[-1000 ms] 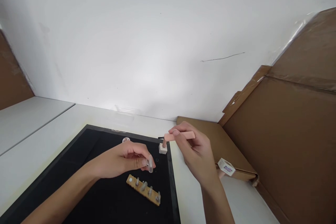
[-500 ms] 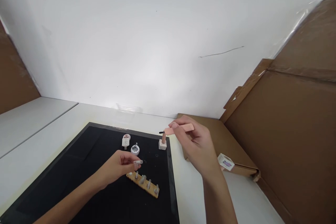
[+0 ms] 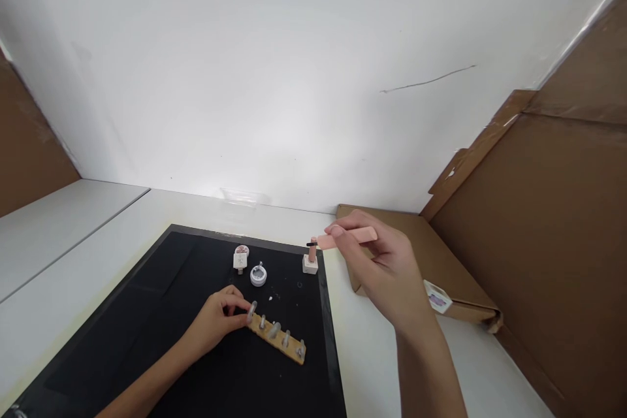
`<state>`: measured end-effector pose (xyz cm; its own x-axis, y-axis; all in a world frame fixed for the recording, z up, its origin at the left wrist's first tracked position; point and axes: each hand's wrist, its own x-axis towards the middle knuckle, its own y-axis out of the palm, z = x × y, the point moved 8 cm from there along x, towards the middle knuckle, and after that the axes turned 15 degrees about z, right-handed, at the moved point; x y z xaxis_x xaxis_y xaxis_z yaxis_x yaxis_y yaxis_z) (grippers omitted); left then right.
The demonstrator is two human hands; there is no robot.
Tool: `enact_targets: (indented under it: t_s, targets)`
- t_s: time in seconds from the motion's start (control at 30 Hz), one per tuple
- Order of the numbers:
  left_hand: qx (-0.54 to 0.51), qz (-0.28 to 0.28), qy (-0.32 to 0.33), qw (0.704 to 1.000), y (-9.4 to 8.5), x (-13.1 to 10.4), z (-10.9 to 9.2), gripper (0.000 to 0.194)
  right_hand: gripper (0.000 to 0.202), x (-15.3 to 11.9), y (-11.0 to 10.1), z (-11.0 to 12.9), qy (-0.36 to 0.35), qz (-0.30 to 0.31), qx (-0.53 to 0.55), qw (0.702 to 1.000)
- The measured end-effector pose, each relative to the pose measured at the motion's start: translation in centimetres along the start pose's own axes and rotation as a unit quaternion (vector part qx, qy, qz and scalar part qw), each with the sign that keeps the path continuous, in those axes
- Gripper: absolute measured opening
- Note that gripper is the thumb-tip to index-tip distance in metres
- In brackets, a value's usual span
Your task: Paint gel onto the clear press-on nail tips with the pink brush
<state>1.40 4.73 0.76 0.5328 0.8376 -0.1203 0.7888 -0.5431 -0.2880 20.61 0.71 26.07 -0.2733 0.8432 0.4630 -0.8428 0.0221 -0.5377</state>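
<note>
Pinching a clear nail tip (image 3: 251, 311) at the near-left end of the tan strip (image 3: 277, 339), my left hand (image 3: 218, 321) sits low over the black mat (image 3: 196, 287). More clear tips stand along that strip. My right hand (image 3: 385, 258) grips a pink-handled brush (image 3: 347, 237), its dark end pointing left, in front of the peach-capped bottle (image 3: 310, 264). From here I see faint print on the square white bottle (image 3: 240, 261) and a purple mark on the white box (image 3: 437, 297) by the cardboard box (image 3: 411, 228); I can read neither. A white jar (image 3: 258, 275) sits nearby.
</note>
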Motion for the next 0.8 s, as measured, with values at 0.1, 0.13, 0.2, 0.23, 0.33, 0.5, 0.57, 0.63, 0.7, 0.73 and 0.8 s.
enact_targets:
  t_s: [0.1, 0.13, 0.2, 0.23, 0.33, 0.5, 0.57, 0.63, 0.7, 0.73, 0.8]
  targets:
    - [0.027, 0.008, -0.010, 1.000, 0.3, 0.2, 0.4, 0.019, 0.024, 0.2, 0.4, -0.3, 0.006, 0.005, -0.002, 1.000]
    - [0.034, 0.010, -0.013, 0.999, 0.4, 0.2, 0.5, 0.018, 0.023, 0.3, 0.5, -0.4, 0.011, 0.008, -0.003, 1.000]
    - [0.047, 0.013, -0.019, 0.999, 0.5, 0.3, 0.6, 0.018, 0.023, 0.4, 0.9, -0.4, 0.017, 0.016, -0.012, 1.000]
    - [0.051, 0.014, -0.021, 0.998, 0.6, 0.3, 0.6, 0.018, 0.023, 0.5, 1.0, -0.4, 0.017, 0.020, -0.017, 1.000]
    - [0.062, 0.019, -0.026, 0.998, 0.6, 0.4, 0.6, 0.019, 0.024, 0.5, 1.2, -0.3, 0.010, 0.028, -0.027, 0.999]
    - [0.073, 0.024, -0.031, 0.997, 0.6, 0.4, 0.6, 0.019, 0.024, 0.5, 1.3, -0.3, -0.004, 0.031, -0.037, 0.999]
    - [0.075, 0.026, -0.032, 0.996, 0.7, 0.4, 0.6, 0.019, 0.025, 0.5, 1.4, -0.4, -0.005, 0.037, -0.041, 0.998]
    - [0.077, 0.026, -0.032, 0.996, 0.7, 0.4, 0.5, 0.020, 0.026, 0.5, 1.5, -0.4, -0.005, 0.042, -0.043, 0.998]
    - [0.079, 0.026, -0.032, 0.996, 0.7, 0.4, 0.4, 0.020, 0.026, 0.6, 1.6, -0.4, -0.007, 0.044, -0.043, 0.998]
    - [0.079, 0.026, -0.032, 0.996, 0.7, 0.4, 0.4, 0.020, 0.025, 0.6, 1.7, -0.4, -0.009, 0.044, -0.042, 0.998]
    - [0.080, 0.027, -0.032, 0.996, 0.7, 0.4, 0.4, 0.020, 0.025, 0.6, 1.8, -0.3, -0.016, 0.045, -0.039, 0.998]
